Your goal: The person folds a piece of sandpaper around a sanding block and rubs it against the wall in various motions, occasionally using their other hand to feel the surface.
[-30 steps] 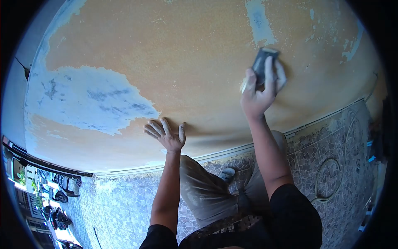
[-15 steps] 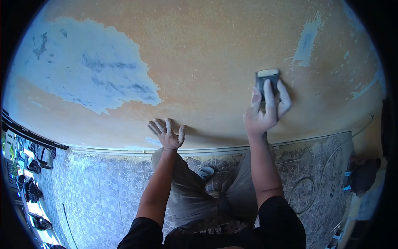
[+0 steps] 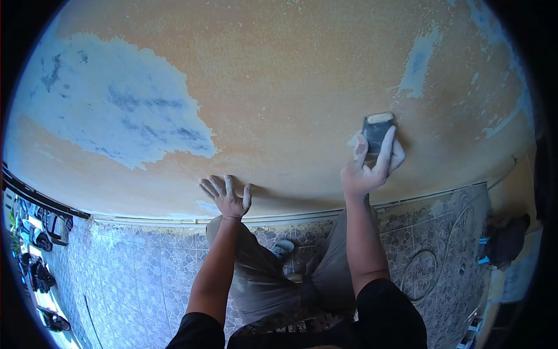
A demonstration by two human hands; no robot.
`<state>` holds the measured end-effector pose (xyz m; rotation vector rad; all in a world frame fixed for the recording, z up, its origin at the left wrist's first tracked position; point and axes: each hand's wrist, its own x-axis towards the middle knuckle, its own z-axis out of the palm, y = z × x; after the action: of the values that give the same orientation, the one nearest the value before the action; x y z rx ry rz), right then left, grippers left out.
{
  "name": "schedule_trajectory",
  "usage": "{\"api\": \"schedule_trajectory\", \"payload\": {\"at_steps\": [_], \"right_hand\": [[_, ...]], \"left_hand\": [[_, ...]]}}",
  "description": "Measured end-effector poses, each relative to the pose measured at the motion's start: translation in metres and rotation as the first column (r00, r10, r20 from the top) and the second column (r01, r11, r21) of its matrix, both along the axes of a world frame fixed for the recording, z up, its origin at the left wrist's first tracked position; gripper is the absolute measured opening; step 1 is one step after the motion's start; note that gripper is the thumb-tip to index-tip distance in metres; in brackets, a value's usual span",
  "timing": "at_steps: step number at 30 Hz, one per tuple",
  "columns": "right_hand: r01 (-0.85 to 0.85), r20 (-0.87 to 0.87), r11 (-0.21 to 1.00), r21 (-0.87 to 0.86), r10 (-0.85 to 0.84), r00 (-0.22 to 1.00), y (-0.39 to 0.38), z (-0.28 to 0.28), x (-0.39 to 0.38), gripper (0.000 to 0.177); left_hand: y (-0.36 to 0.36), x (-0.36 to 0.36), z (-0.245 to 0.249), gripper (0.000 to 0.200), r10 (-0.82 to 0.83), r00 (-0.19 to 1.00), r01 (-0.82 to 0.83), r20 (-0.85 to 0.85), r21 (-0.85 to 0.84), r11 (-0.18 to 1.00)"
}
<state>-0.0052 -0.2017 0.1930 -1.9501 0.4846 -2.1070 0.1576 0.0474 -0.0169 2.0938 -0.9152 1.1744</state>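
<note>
A sanding block (image 3: 378,131), a pale core wrapped in dark grit paper, is gripped in my dusty right hand (image 3: 372,168) against the orange-tan wall (image 3: 279,104). Its pale end shows beyond the paper. My left hand (image 3: 228,198) rests on the lower wall, fingers spread and holding nothing. Left of it, higher up, spreads a large whitish patch (image 3: 122,104) with grey-blue smears and ragged edges. A narrower pale patch (image 3: 417,64) lies above the sanding block.
Below the wall runs a patterned tile floor (image 3: 145,262). A coiled hose (image 3: 419,273) lies at right, near a dark object (image 3: 507,243) by the side wall. Between my legs is a small grey-white item (image 3: 283,249). Motorbikes (image 3: 40,273) stand outside at left.
My right hand and the sanding block have moved down the wall, and the fingers have shifted on the block. My left hand stays on the wall. The whole view has shifted slightly.
</note>
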Motion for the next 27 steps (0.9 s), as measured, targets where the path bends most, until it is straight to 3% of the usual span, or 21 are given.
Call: {"api": "schedule_trajectory", "payload": {"at_steps": [1,4,5,6,8,11,13,15,16,18,19,20,22,25,27], "right_hand": [[-0.058,0.129,0.977,0.204,0.032,0.991,0.001,0.021,0.0,0.055],[-0.085,0.231,0.982,0.167,0.045,0.972,0.016,0.0,0.026,0.058],[0.092,0.021,0.99,-0.11,-0.09,0.996,0.016,-0.038,0.028,0.057],[0.062,-0.133,0.967,-0.247,-0.098,0.986,0.027,-0.061,0.022,0.052],[-0.155,-0.349,0.909,-0.386,0.011,0.937,0.029,-0.116,0.014,0.046],[-0.164,-0.419,0.896,-0.413,-0.027,0.907,0.018,-0.094,-0.007,0.05],[-0.055,-0.118,0.987,-0.153,0.037,0.992,0.004,-0.052,-0.001,0.051],[-0.109,0.185,0.981,0.163,0.078,0.98,-0.003,0.002,0.005,0.052],[-0.103,0.191,0.982,0.16,0.072,0.979,0.004,0.007,0.012,0.052],[-0.362,0.472,0.882,0.3,0.193,0.86,0.017,0.015,0.025,0.049],[-0.168,0.241,0.978,0.124,0.135,0.961,0.016,-0.017,0.027,0.05],[-0.005,0.018,0.995,-0.101,0.007,1.0,0.017,-0.059,0.029,0.05],[-0.101,-0.325,0.908,-0.406,-0.041,0.945,0.018,-0.083,0.004,0.05],[-0.043,-0.374,0.903,-0.427,-0.133,0.918,0.001,-0.064,-0.017,0.054],[0.055,0.02,0.998,-0.016,-0.054,0.998,-0.017,-0.017,-0.006,0.055]], "left_hand": [[-0.002,0.003,0.003,0.093,0.004,1.0,-0.004,0.01,0.009,1.0],[-0.004,0.005,0.003,0.093,-0.004,0.999,0.004,0.047,0.01,1.0],[-0.004,0.005,0.003,0.092,0.004,0.999,-0.005,0.045,0.011,1.0],[-0.003,0.006,0.003,0.092,0.0,0.999,0.0,0.05,0.009,1.0],[-0.004,0.008,0.002,0.091,-0.004,0.999,0.003,0.052,0.012,1.0],[-0.004,0.011,0.004,0.091,0.005,0.999,-0.006,0.046,0.02,1.0],[0.001,0.005,0.004,0.091,0.002,0.999,-0.004,0.033,0.042,0.999],[0.002,0.003,0.0,0.092,0.022,1.0,-0.021,-0.013,0.065,0.998],[0.0,0.003,0.001,0.092,0.016,1.0,-0.016,0.008,0.043,0.999],[-0.003,0.004,0.003,0.091,0.017,1.0,-0.017,0.022,0.01,1.0],[-0.003,0.003,0.002,0.091,0.009,1.0,-0.009,0.027,0.008,1.0],[-0.002,0.003,0.0,0.092,0.008,1.0,-0.008,0.007,0.005,1.0],[-0.002,0.005,0.0,0.094,0.015,1.0,-0.015,-0.005,0.004,1.0],[0.0,0.005,0.0,0.094,0.013,1.0,-0.013,-0.019,0.012,1.0],[0.004,0.004,-0.001,0.094,0.016,0.999,-0.014,-0.043,0.049,0.999]]}}
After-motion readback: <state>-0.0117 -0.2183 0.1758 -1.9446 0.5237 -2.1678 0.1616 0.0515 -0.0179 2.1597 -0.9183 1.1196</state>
